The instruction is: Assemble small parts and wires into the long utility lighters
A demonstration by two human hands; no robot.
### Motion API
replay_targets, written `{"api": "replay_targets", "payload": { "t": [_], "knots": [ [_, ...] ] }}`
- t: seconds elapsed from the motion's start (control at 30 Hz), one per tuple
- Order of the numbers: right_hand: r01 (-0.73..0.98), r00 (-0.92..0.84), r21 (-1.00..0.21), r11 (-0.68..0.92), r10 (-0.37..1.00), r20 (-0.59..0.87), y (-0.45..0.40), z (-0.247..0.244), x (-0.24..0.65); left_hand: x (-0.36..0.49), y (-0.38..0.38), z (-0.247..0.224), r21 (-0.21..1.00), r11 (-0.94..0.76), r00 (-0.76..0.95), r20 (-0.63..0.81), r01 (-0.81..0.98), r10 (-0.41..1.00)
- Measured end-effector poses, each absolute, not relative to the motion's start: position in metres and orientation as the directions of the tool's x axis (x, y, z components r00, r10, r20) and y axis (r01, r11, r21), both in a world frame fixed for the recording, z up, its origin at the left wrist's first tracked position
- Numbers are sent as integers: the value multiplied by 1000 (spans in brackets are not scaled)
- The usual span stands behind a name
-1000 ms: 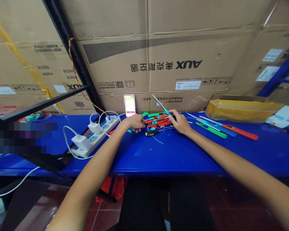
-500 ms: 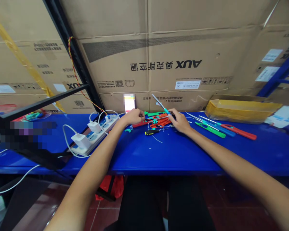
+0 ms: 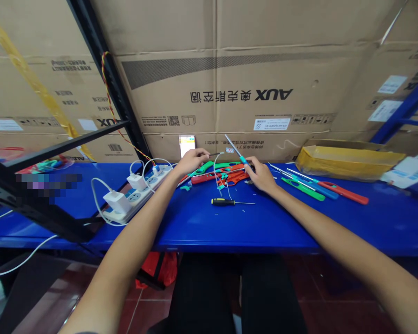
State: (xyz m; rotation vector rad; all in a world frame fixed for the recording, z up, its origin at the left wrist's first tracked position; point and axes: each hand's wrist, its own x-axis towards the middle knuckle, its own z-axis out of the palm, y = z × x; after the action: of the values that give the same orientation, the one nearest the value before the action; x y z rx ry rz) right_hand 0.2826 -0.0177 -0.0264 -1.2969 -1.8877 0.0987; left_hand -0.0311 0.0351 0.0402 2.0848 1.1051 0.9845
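Note:
My left hand (image 3: 194, 162) is closed in a pinch on a thin dark piece (image 3: 215, 154) with a pale wire (image 3: 216, 169) hanging near its tip. My right hand (image 3: 259, 174) is wrapped round a long lighter (image 3: 241, 158) with a metal tube pointing up and left and a light blue collar. Under and between the hands lies a pile of red and green lighter parts (image 3: 231, 175). In front of the pile, a black and yellow screwdriver (image 3: 223, 202) lies flat, its shaft to the right. A lit phone (image 3: 187, 146) stands behind my left hand.
A white power strip (image 3: 139, 197) with chargers and cables is at the left, beside a black metal frame (image 3: 114, 83). Green, blue and red lighters (image 3: 344, 192) lie at the right, before a yellow-taped box (image 3: 348, 162). Cardboard (image 3: 244, 69) stands behind the blue table (image 3: 282, 227).
My left hand has risen slightly and the thin dark piece now shows in it. The screwdriver lies nearer the front, apart from the pile. The lighter in my right hand has shifted slightly right.

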Motion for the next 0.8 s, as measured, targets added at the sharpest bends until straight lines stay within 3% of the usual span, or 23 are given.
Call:
{"api": "replay_targets", "payload": {
  "t": [0.23, 0.3, 0.37, 0.6, 0.8],
  "knots": [
    [828, -120, -402, 390, 824, 553, -24, -23, 272, -16, 34, 28, 698, -483, 56, 539, 529, 841],
    [846, -141, -373, 381, 834, 533, -26, -23, 267, -9, 25, 27, 628, -523, -15, 648, 576, 762],
    [867, -153, -351, 354, 859, 489, -27, -23, 265, -2, 17, 25, 540, -547, 27, 695, 640, 718],
    [856, -290, -267, 442, 839, 459, -19, -31, 273, 12, 10, 5, 341, -441, 289, 413, 830, 864],
    [846, -329, -234, 479, 815, 477, -19, -29, 274, 11, 19, -3, 273, -491, 375, 383, 827, 844]
  ]
}}
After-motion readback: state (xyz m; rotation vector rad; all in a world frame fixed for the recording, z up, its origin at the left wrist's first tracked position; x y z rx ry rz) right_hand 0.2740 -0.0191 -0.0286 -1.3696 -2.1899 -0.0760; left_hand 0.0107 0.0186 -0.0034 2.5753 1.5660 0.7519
